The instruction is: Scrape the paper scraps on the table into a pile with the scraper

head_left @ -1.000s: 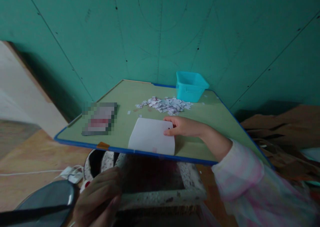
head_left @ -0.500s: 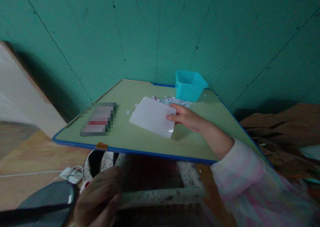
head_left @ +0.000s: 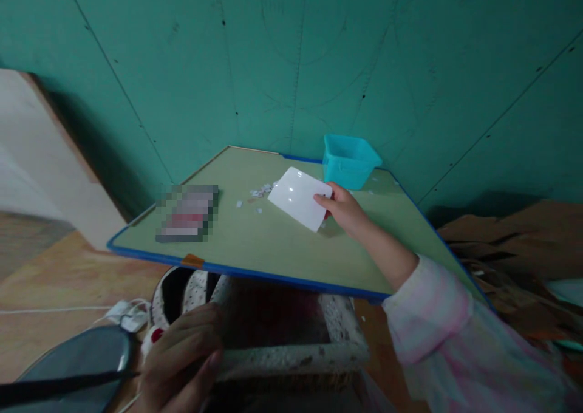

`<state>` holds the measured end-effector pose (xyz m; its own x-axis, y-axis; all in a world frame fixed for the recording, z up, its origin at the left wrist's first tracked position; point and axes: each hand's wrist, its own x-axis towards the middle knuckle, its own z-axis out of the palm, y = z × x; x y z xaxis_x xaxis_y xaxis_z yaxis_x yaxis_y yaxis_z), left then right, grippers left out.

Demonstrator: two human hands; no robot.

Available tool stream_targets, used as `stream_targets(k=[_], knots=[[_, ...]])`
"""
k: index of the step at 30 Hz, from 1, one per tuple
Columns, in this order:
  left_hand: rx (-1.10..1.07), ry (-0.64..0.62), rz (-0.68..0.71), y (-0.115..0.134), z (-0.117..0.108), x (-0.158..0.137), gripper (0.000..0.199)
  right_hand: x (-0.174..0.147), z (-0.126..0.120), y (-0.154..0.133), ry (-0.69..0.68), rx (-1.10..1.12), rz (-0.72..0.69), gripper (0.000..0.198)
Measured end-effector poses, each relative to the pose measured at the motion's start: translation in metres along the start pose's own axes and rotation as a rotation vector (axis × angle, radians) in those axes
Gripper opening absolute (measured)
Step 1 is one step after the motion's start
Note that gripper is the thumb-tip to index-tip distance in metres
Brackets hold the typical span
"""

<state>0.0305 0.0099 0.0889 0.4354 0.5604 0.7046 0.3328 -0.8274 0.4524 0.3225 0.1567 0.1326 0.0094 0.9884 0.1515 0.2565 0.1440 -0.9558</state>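
My right hand (head_left: 341, 206) pinches the right edge of a glossy white sheet (head_left: 298, 197), thumb on top. The sheet is tilted over the table, and bright light spots reflect off it. Small white paper pieces (head_left: 262, 191) lie scattered on the tabletop beside its left edge; others behind it are partly hidden. Just beyond my right hand stands a turquoise plastic basket (head_left: 350, 164). Low in the view, my left hand (head_left: 182, 355) is closed in front of the table. A dark thin strip (head_left: 68, 382) runs from the left edge up to it; what the fingers hold is unclear.
The green table (head_left: 246, 249) has a blue edge and stands against a green wall (head_left: 291, 67). A blurred-out flat object (head_left: 189, 212) lies on its left side. Below are a grey round seat (head_left: 82, 364) and a speckled white frame (head_left: 291, 358). Cardboard (head_left: 514, 237) is piled at right.
My right hand has moved the white sheet away and slightly right, across the paper pieces. The pieces now sit in a cluster left of the sheet. My left hand stays about where it was.
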Motion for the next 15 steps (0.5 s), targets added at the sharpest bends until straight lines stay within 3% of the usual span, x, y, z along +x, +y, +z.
stream_targets(k=[5, 15], knots=[[0.019, 0.024, 0.016, 0.0008, -0.0003, 0.0003, 0.016, 0.0074, -0.0094, 0.0021, 0.128, -0.042, 0.013, 0.017], [0.050, 0.017, 0.005, -0.0019, 0.0006, -0.0081, 0.013, 0.0054, -0.0033, 0.0032, 0.012, -0.090, 0.041, 0.019]])
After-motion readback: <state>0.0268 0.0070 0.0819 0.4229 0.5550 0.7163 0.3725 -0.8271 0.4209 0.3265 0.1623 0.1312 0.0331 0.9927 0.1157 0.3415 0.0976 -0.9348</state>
